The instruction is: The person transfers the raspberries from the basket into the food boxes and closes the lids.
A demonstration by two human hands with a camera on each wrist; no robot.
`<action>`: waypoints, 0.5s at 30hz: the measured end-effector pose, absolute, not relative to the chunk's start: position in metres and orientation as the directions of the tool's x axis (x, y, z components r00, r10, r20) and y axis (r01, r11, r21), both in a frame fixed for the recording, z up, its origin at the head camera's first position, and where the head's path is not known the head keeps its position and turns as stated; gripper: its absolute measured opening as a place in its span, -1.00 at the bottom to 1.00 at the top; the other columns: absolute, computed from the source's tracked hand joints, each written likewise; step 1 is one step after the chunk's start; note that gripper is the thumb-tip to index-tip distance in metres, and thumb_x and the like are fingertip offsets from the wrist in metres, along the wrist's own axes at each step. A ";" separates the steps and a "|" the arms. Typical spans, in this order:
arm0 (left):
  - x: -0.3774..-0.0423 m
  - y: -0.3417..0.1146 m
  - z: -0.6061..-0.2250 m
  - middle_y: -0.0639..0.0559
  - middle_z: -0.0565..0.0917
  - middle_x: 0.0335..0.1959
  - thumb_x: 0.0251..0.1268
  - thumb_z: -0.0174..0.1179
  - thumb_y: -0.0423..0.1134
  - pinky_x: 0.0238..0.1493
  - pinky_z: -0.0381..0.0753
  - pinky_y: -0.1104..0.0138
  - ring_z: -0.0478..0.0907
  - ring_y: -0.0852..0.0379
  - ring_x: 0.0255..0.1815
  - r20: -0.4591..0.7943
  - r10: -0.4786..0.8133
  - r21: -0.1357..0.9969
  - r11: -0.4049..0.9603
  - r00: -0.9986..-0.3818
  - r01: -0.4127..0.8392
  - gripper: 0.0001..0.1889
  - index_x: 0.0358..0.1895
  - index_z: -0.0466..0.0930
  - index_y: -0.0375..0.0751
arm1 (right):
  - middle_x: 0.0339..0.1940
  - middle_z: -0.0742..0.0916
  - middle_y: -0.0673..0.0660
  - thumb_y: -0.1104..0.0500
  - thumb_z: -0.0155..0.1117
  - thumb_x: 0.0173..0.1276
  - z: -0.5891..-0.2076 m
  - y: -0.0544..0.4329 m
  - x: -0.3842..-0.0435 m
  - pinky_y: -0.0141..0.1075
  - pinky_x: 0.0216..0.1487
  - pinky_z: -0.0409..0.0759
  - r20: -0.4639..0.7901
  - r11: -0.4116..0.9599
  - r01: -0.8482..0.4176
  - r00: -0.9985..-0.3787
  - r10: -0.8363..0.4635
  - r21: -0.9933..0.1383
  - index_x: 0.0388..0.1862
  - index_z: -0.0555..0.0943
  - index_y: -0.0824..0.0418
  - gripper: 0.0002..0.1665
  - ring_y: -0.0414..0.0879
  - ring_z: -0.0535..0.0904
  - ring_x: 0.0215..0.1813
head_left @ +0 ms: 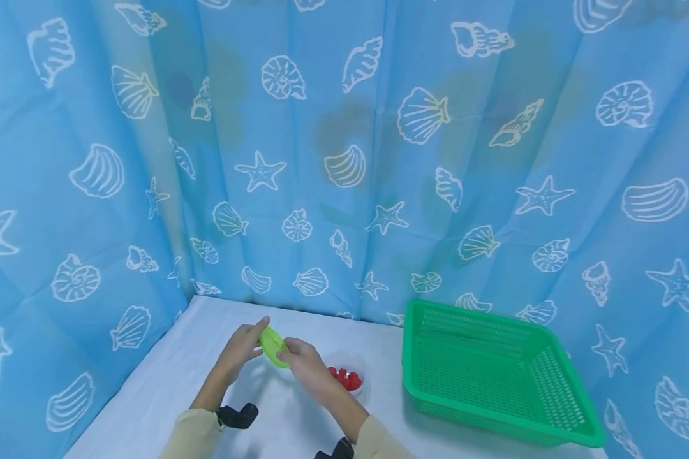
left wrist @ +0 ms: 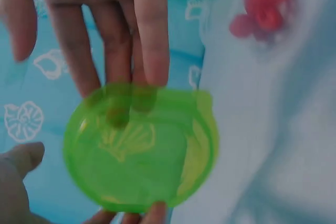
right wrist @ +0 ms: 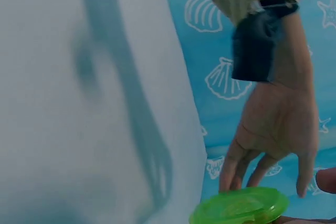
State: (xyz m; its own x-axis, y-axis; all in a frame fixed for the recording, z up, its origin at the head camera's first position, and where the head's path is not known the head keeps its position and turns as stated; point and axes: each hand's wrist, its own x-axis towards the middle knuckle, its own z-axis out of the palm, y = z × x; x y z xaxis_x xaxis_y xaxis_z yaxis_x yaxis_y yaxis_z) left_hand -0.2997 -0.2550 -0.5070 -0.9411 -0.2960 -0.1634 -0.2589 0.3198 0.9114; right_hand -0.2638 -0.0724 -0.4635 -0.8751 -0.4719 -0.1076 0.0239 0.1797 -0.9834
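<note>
A round, translucent green lid (head_left: 272,348) with a raised rim is held up between both hands over the table. My left hand (head_left: 240,349) touches one edge of it with its fingertips; its thumb stands apart in the left wrist view. From the opposite side, my right hand (head_left: 308,370) lays fairly straight fingers against the lid, and some fingertips show through the green plastic. That thumb too is off the lid in the left wrist view. Close by the right forearm stands a clear container (head_left: 360,368) with several small red pieces (head_left: 344,377), partly hidden by the arm.
A large green slotted basket (head_left: 465,408) stands on the right of the white-covered table (head_left: 379,347). Behind and at the sides hangs a blue curtain (head_left: 321,255) with white shell prints. Black wrist devices (head_left: 238,415) are strapped to both wrists.
</note>
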 end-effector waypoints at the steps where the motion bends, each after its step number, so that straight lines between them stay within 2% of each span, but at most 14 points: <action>1: -0.301 -0.253 -0.507 -0.41 0.36 0.24 0.28 -0.02 0.41 0.09 0.60 -0.01 0.40 -0.29 0.23 -0.148 -0.314 0.918 0.308 -0.938 -0.248 -0.02 0.36 0.16 -0.49 | 0.30 0.52 0.21 0.04 0.15 0.45 -0.464 -0.073 -0.262 0.09 0.28 0.46 -0.086 0.210 -0.018 -0.876 -0.475 -0.978 0.42 0.30 0.34 -0.33 0.15 0.42 0.31; 2: -0.301 -0.251 -0.507 -0.41 0.36 0.25 0.31 0.04 0.33 0.10 0.60 -0.01 0.39 -0.29 0.24 -0.133 -0.319 0.930 0.286 -0.938 -0.229 -0.08 0.35 0.18 -0.48 | 0.28 0.54 0.18 0.03 0.16 0.44 -0.464 -0.073 -0.260 0.07 0.24 0.50 -0.066 0.229 -0.052 -0.875 -0.479 -0.972 0.41 0.32 0.31 -0.34 0.13 0.44 0.30; 4: -0.289 -0.241 -0.488 -0.41 0.35 0.26 0.38 0.12 0.02 0.19 0.51 -0.05 0.37 -0.30 0.27 -0.129 -0.320 0.953 0.220 -0.939 -0.206 -0.30 0.34 0.23 -0.49 | 0.27 0.55 0.16 0.02 0.16 0.45 -0.467 -0.072 -0.257 0.02 0.22 0.54 -0.036 0.247 -0.100 -0.869 -0.493 -0.964 0.41 0.33 0.30 -0.35 0.11 0.45 0.30; 6: -0.286 -0.236 -0.483 -0.37 0.41 0.24 0.38 0.09 -0.23 0.24 0.47 -0.04 0.40 -0.25 0.26 -0.119 -0.321 0.968 0.171 -0.940 -0.181 -0.49 0.29 0.33 -0.47 | 0.27 0.56 0.13 0.01 0.14 0.45 -0.468 -0.069 -0.257 -0.02 0.22 0.54 -0.021 0.237 -0.113 -0.867 -0.498 -0.965 0.40 0.34 0.27 -0.36 0.08 0.45 0.30; 8: -0.287 -0.234 -0.483 -0.35 0.44 0.23 0.39 0.03 -0.37 0.27 0.48 0.04 0.42 -0.22 0.25 -0.121 -0.311 0.978 0.126 -0.943 -0.167 -0.58 0.27 0.39 -0.43 | 0.25 0.58 0.11 0.04 0.13 0.47 -0.468 -0.064 -0.259 -0.06 0.24 0.53 0.008 0.224 -0.129 -0.882 -0.472 -0.966 0.38 0.38 0.27 -0.41 0.05 0.45 0.30; 12: -0.287 -0.233 -0.482 -0.28 0.50 0.20 0.41 0.07 -0.35 0.23 0.52 0.11 0.47 -0.14 0.22 -0.115 -0.314 0.982 0.109 -0.942 -0.156 -0.64 0.22 0.47 -0.34 | 0.15 0.63 0.09 0.19 0.11 0.46 -0.463 -0.054 -0.272 -0.17 0.22 0.55 0.136 0.192 -0.215 -0.925 -0.355 -0.958 0.24 0.51 0.24 -0.59 -0.01 0.51 0.23; 15: -0.287 -0.230 -0.479 -0.24 0.54 0.16 0.40 0.12 -0.30 0.18 0.57 0.13 0.52 -0.12 0.17 -0.105 -0.285 0.984 0.107 -0.953 -0.141 -0.65 0.19 0.51 -0.30 | 0.04 0.64 0.05 0.25 0.15 0.41 -0.458 -0.045 -0.284 -0.25 0.14 0.60 0.231 0.256 -0.302 -0.934 -0.272 -0.918 0.12 0.59 0.20 -0.68 -0.05 0.56 0.13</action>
State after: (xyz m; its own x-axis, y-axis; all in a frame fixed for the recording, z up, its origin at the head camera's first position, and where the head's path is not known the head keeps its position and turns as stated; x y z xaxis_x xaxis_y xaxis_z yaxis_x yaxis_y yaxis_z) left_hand -0.2875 -0.2302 -0.4793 -0.9526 -0.2853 -0.1054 -0.1409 0.1066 0.9843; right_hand -0.2842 -0.0448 -0.4579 -0.9341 -0.2719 0.2313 -0.3018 0.2555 -0.9185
